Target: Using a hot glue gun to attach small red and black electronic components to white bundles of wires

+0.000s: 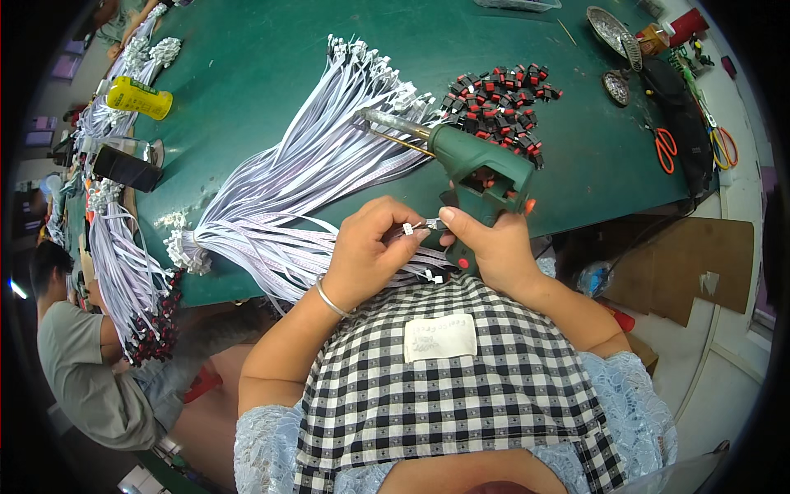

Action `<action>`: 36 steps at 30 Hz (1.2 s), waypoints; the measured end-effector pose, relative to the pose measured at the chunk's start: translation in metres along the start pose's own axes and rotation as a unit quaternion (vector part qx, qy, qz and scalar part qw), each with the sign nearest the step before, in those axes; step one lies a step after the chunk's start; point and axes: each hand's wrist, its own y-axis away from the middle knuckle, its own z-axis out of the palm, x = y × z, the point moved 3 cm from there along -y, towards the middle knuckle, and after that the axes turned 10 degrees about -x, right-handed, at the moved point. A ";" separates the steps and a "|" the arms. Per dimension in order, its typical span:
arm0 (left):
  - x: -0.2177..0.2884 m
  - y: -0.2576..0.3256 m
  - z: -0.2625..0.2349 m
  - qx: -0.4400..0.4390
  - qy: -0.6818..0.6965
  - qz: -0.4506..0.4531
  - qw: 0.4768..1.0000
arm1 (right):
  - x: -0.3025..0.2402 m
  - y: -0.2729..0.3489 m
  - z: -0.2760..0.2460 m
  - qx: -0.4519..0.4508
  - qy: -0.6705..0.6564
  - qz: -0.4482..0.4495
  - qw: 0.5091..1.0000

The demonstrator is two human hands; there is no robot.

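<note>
My right hand [498,247] is wrapped round the handle of a green soldering gun [477,152]. Its metal barrel points to the far left, above the white ribbon cables. Between my closed left fingers is a short cable end with a small white connector [407,230]; my left hand [366,243] meets the right thumb there, and the thumb touches the same piece. Beneath and beyond my hands, a large bundle of white ribbon cables [304,165] fans across the green table. Black-and-red rocker switches [502,103] lie piled behind the gun.
On the left are a yellow bottle [138,99], a dark phone [127,169] and another cable bundle [123,255]; a seated person [99,370] is beyond. At right lie orange-handled scissors [665,151] and metal dishes [611,29]. Cardboard [699,263] stands beside the table [592,173].
</note>
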 end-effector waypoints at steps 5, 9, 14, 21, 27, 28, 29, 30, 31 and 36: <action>0.005 0.000 0.000 0.009 -0.023 0.029 0.999 | 0.001 0.001 -0.002 -0.008 0.020 0.013 1.000; 0.003 0.000 0.002 0.020 -0.038 0.076 0.996 | 0.005 0.001 -0.003 0.013 0.023 -0.011 1.000; 0.000 0.000 0.005 0.027 0.002 0.060 0.998 | 0.005 0.001 -0.002 0.013 0.019 -0.020 1.000; 0.010 -0.003 0.001 0.003 -0.020 0.062 0.998 | 0.003 0.003 -0.001 0.019 0.011 -0.029 0.999; 0.004 0.000 -0.001 0.013 0.020 0.037 0.999 | 0.003 0.001 -0.001 0.012 0.021 -0.025 0.999; 0.005 0.000 0.000 0.012 0.012 0.039 0.999 | 0.004 0.002 -0.002 0.012 0.016 -0.029 0.999; 0.007 0.000 0.001 0.011 0.005 0.042 0.999 | 0.004 0.003 -0.003 0.012 0.012 -0.033 0.999; 0.006 0.000 0.000 0.012 0.006 0.042 0.999 | 0.004 0.002 -0.002 0.012 0.012 -0.032 0.999; 0.005 0.000 -0.001 0.009 0.002 0.038 0.999 | 0.002 0.002 -0.002 0.015 0.017 -0.034 0.999; 0.008 -0.002 0.000 0.014 -0.006 0.028 1.000 | 0.003 0.001 -0.002 0.012 0.031 -0.018 0.999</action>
